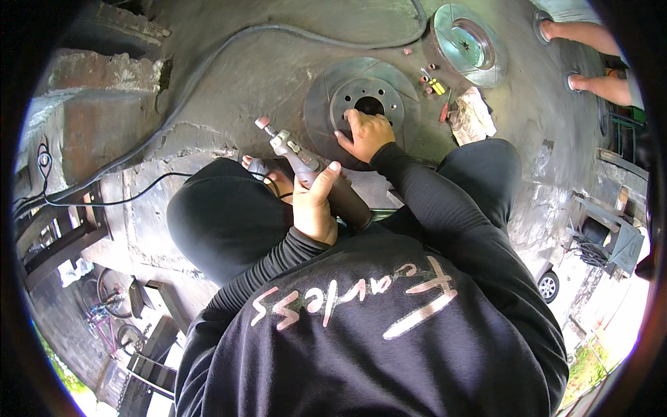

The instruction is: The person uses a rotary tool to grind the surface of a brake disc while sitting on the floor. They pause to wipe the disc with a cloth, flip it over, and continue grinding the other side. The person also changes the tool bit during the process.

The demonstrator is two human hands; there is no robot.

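My left hand point(316, 212) is wrapped round a grey rotary grinder point(303, 163), its thumb along the body. A small pinkish grinding stone point(262, 122) sits at the grinder's tip, pointing up and left, apart from the disc. A slotted brake disc point(326, 87) lies flat on the floor before me. My right hand point(368, 135) rests on the disc's raised hub, index finger by the centre hole and thumb spread toward the hub's left edge. It grips nothing that I can see; its other fingers are partly hidden.
Another brake disc point(445, 35) lies at the far right. Beside it are a yellow tool point(435, 85), a red-handled screwdriver point(444, 112), small cylindrical pieces and a crumpled rag point(472, 118). A grey hose point(243, 33) curves across the floor. Another person's legs point(587, 38) show at the right.
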